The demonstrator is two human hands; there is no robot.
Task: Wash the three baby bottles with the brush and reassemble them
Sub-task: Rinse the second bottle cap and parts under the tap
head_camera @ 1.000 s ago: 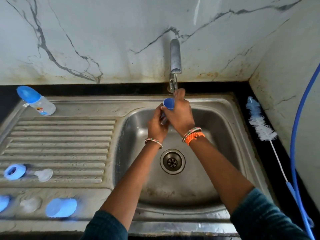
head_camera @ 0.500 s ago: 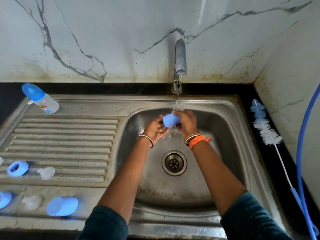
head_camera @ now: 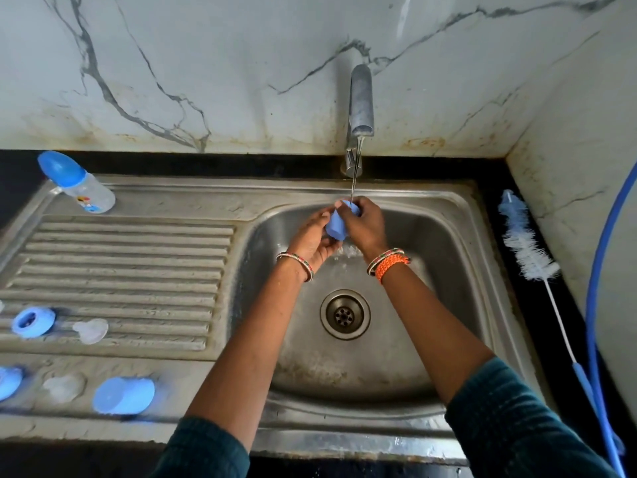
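Observation:
Under the running tap (head_camera: 360, 108), both hands hold a blue bottle cap (head_camera: 336, 227) over the sink basin (head_camera: 431, 305). My right hand (head_camera: 365, 225) grips its upper end, where the water stream lands. My left hand (head_camera: 310, 241) cups its lower end from the left. An assembled baby bottle (head_camera: 77, 182) with a blue cap stands at the drainboard's far left corner. Another blue cap (head_camera: 124, 395), a blue ring (head_camera: 32, 320) and two clear teats (head_camera: 91, 331) (head_camera: 63, 388) lie on the drainboard. The bottle brush (head_camera: 527, 250) lies on the counter right of the sink.
A blue hose (head_camera: 593, 298) curves down the right wall beside the brush. Another blue piece (head_camera: 8, 381) sits at the left frame edge. The ribbed drainboard (head_camera: 138, 263) fills the left side. The drain (head_camera: 344, 313) sits mid-basin. Marble walls close off the back and right.
Both hands lowered the blue cap from just under the spout down into the basin and tilted it, its open end now up into the water stream.

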